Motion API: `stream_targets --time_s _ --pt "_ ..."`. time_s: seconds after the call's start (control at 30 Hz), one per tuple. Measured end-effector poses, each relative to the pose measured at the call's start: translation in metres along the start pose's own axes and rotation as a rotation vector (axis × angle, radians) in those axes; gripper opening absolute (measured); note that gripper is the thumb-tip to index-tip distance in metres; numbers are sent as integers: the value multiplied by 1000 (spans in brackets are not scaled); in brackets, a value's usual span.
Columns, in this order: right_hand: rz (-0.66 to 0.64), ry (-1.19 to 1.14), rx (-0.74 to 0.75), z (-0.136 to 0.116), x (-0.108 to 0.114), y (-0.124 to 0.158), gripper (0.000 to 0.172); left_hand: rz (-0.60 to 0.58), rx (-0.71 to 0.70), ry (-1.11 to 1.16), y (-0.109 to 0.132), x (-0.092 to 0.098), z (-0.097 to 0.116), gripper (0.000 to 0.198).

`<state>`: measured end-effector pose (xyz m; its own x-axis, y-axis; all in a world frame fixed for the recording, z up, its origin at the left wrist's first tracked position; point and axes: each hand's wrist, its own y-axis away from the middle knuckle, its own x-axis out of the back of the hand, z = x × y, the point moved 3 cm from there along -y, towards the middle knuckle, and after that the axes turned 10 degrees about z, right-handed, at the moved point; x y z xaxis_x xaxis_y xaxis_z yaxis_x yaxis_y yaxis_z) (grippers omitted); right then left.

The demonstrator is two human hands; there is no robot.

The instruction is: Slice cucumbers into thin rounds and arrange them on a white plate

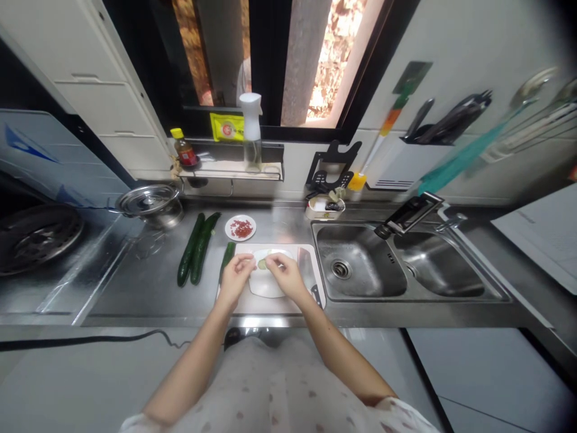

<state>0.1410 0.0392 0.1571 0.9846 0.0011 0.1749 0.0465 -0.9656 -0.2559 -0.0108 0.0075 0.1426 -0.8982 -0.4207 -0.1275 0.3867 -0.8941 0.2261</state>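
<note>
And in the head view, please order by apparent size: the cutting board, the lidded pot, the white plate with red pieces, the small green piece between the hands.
1. Cutting board
2. Lidded pot
3. White plate
4. Small green piece

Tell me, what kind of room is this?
It looks like a kitchen. You can see a double-bowl stainless steel sink, a lidded metal pot, and two long cucumbers lying on the metal counter.
</note>
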Motion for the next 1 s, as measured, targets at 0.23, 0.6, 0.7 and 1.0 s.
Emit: stream_targets --time_s 0.23,0.6,0.7,1.0 --pt "13 -14 23 -3 3 1 23 -260 670 389 17 -13 -14 28" --pt "-54 54 135 -11 7 8 21 -252 524 376 8 -7 5 44" --pt "-60 63 106 -14 8 9 21 -244 424 309 8 -6 8 53" --pt "-105 11 24 -17 4 13 15 -170 135 129 15 -6 22 54"
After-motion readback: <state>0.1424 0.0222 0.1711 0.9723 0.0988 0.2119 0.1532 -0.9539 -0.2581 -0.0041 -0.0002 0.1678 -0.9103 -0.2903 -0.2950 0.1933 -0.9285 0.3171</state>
